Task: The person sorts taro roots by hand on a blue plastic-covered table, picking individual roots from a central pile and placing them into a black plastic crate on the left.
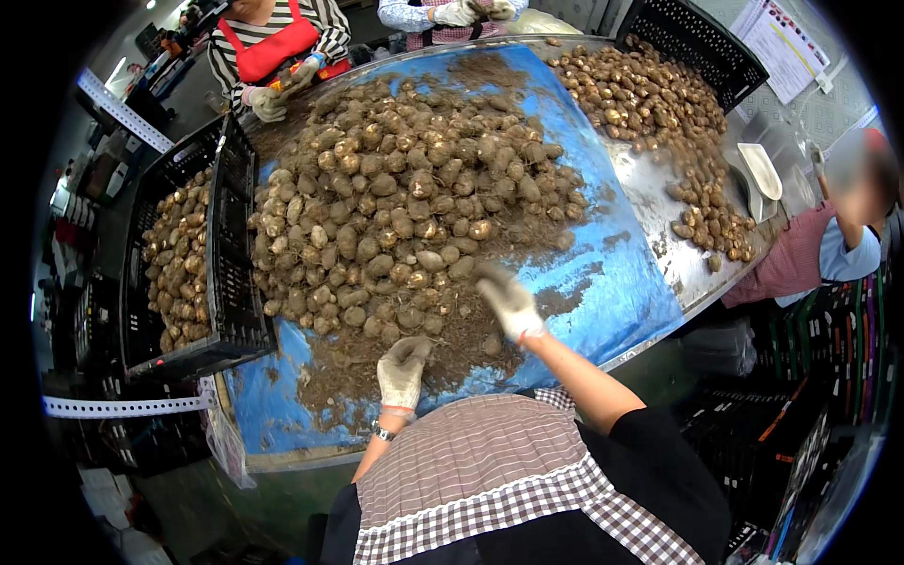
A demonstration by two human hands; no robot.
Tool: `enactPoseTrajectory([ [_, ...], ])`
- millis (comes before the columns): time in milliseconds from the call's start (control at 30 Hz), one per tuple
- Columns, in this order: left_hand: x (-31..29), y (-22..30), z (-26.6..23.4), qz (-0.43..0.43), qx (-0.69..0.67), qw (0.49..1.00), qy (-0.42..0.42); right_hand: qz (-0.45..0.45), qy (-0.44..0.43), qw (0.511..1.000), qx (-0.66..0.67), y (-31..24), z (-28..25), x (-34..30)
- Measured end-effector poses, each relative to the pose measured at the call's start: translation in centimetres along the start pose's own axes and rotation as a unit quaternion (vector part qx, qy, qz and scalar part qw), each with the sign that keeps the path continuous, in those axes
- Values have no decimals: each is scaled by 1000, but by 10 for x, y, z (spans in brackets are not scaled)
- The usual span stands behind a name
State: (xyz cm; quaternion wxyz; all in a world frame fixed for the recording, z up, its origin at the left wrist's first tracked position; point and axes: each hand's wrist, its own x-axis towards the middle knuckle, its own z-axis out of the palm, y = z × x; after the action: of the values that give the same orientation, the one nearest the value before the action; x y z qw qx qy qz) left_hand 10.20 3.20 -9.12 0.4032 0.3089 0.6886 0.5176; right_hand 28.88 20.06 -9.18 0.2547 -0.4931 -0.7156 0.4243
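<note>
A large heap of brown, hairy taro roots (395, 188) covers the middle of a blue plastic sheet (603, 273). Both my hands wear dirty white gloves. My left hand (403, 371) hovers at the near edge of the heap, above loose soil and root fibres (348, 377). Its fingers are curled, and whatever lies in them is hidden. To its right, my right hand (510, 303) is stretched toward the heap's near right side. Motion blurs its fingers, so its grip does not show. A single taro root lies on the soil between my hands and the sheet's right part.
A black crate (221, 273) of taro stands at the left. Smaller taro (650, 94) spill from a tipped black crate (702, 52) at the back right, near a white scoop (761, 171). Gloved co-workers stand across the table (650, 212); another person (800, 235) is at the right.
</note>
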Motion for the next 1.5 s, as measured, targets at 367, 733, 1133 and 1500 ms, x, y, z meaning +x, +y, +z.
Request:
enactPoseTrajectory([
  [367, -12, -14, -27, -40, -68, 997, 9, 122, 169, 933, -295, 67, -71, 140],
  [733, -2, -9, -5, -71, -112, 990, -58, -83, 140, 984, -76, 42, -27, 41],
  [1133, -6, -10, -21, -79, -76, 992, -56, -67, 241, 913, -323, 30, -47, 86],
  [1500, 0, -10, -22, -61, -23, 996, -54, 126, 16, 881, 456, 23, -56, 42],
])
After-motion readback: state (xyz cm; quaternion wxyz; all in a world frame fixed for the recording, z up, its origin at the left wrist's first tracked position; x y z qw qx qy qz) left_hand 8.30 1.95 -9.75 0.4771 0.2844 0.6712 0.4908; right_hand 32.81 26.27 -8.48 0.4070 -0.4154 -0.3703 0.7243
